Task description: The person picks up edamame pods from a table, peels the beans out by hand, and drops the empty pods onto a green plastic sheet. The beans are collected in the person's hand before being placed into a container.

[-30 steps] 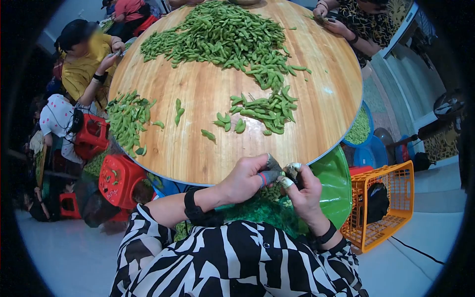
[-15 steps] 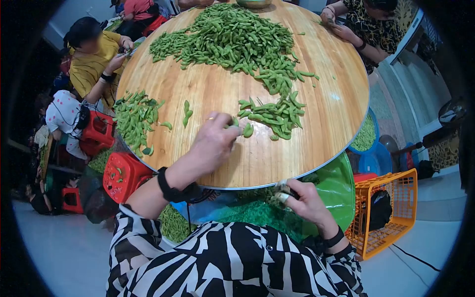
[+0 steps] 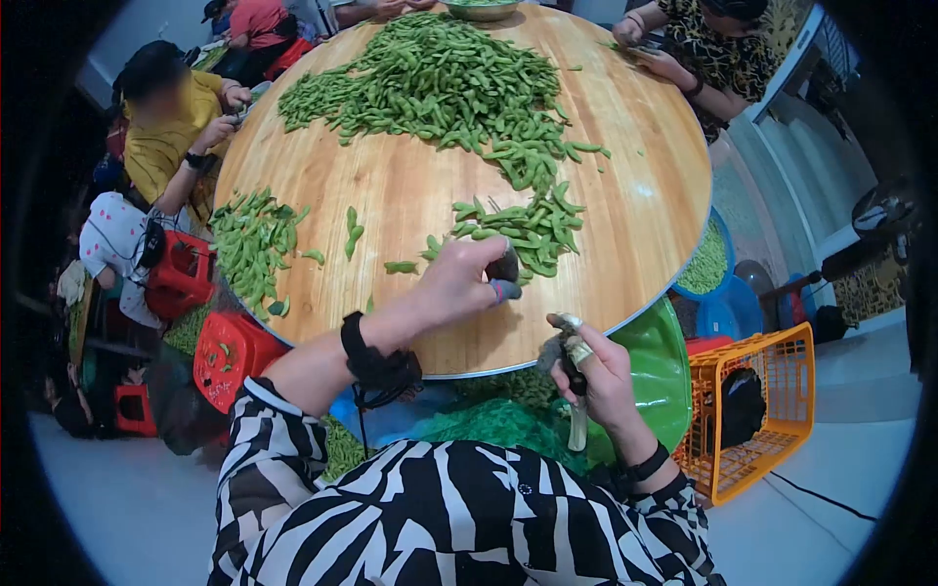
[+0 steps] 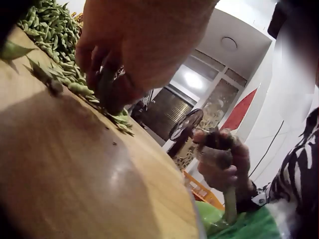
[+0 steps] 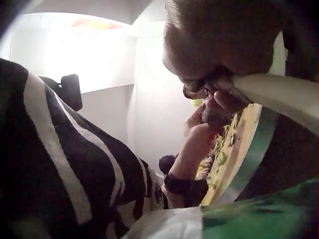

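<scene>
My left hand (image 3: 464, 281) is over the near part of the table (image 3: 322, 176), fingers bent down beside a small cluster of edamame pods (image 3: 542, 230). Its thumb and forefinger wear dark covers, and a coloured band circles the thumb (image 3: 505, 290). In the left wrist view its fingertips are in shadow among the pods; I cannot tell whether they pinch one. Beyond the table's near edge, my right hand (image 3: 604, 379) grips a tool with a pale handle (image 3: 577, 430) pointing down. Pale and dark wraps cover its fingertips. The tool's working end is hidden in the fingers.
A big heap of pods (image 3: 440, 78) covers the far table, with a smaller pile (image 3: 256, 244) at left. Below the near edge lies green netting (image 3: 498, 425). A green basin (image 3: 657, 366) and an orange crate (image 3: 757, 410) stand at right. Other people sit around the table.
My left hand went from beside the right hand to the loose pods on the table, then moved right toward the cluster. The right hand turned, bringing the pale handle into view.
</scene>
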{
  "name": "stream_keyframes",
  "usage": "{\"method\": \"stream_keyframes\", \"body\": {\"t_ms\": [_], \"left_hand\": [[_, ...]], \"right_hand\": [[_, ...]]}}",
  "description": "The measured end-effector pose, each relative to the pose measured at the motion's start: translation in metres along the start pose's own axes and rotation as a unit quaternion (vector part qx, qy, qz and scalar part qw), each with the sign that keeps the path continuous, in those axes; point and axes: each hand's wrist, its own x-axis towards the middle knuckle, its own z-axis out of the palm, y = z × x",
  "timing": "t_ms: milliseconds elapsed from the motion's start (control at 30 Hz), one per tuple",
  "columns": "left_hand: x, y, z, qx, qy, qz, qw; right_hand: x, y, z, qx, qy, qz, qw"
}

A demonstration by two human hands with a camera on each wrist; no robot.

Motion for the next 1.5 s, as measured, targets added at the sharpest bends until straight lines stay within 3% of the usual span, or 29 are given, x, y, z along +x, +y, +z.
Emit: {"method": "stream_keyframes", "body": {"t_ms": [33, 167, 300, 400, 600, 933, 1033, 1100, 1133, 1200, 1233, 1267, 1300, 1433, 1500], "left_hand": [[-0.003, 0.013, 0.004, -0.141, 0.011, -0.079, 0.987], [-0.011, 0.034, 0.031, -0.253, 0.059, -0.086, 0.962], [-0.017, 0.040, 0.038, -0.225, 0.029, -0.082, 0.971], [-0.017, 0.043, 0.039, -0.421, 0.003, -0.200, 0.885], [-0.017, 0.042, 0.042, -0.494, 0.026, -0.213, 0.843], [-0.017, 0.039, 0.041, -0.524, 0.027, -0.203, 0.827], [-0.018, 0.034, 0.042, -0.577, 0.012, -0.224, 0.786], [-0.018, 0.033, 0.040, -0.644, -0.027, -0.233, 0.728], [-0.019, 0.032, 0.041, -0.645, -0.026, -0.233, 0.728], [-0.021, 0.031, 0.042, -0.746, -0.065, -0.247, 0.616], [-0.021, 0.032, 0.042, -0.745, -0.063, -0.246, 0.616], [-0.022, 0.034, 0.041, -0.744, -0.061, -0.265, 0.611], [-0.023, 0.036, 0.042, -0.742, -0.059, -0.285, 0.604], [-0.021, 0.038, 0.048, -0.713, -0.046, -0.250, 0.654], [-0.025, 0.047, 0.051, -0.606, -0.044, -0.262, 0.750]], "right_hand": [[0.001, 0.001, 0.002, 0.021, -0.001, 0.003, 1.000], [0.003, 0.004, 0.009, 0.029, 0.007, -0.006, 1.000], [0.002, 0.013, 0.007, 0.020, 0.013, -0.028, 0.999], [0.001, 0.015, 0.007, 0.031, 0.035, -0.027, 0.999], [0.001, 0.008, 0.008, 0.068, 0.012, -0.027, 0.997], [0.002, 0.005, 0.007, 0.025, 0.026, -0.038, 0.999], [0.000, 0.001, 0.006, 0.043, 0.014, -0.029, 0.999], [-0.001, 0.000, 0.005, 0.066, 0.008, -0.026, 0.997], [-0.001, 0.000, 0.002, 0.053, -0.004, -0.029, 0.998], [-0.001, 0.001, -0.002, 0.040, -0.017, -0.032, 0.999], [-0.001, 0.002, -0.005, -0.125, -0.020, -0.143, 0.982], [-0.001, 0.003, -0.007, -0.285, -0.022, -0.247, 0.926], [-0.002, 0.001, -0.009, -0.327, -0.021, -0.258, 0.909], [-0.004, 0.009, -0.007, -0.252, 0.013, -0.211, 0.944], [-0.006, 0.010, -0.006, -0.202, 0.034, -0.128, 0.970]]}}
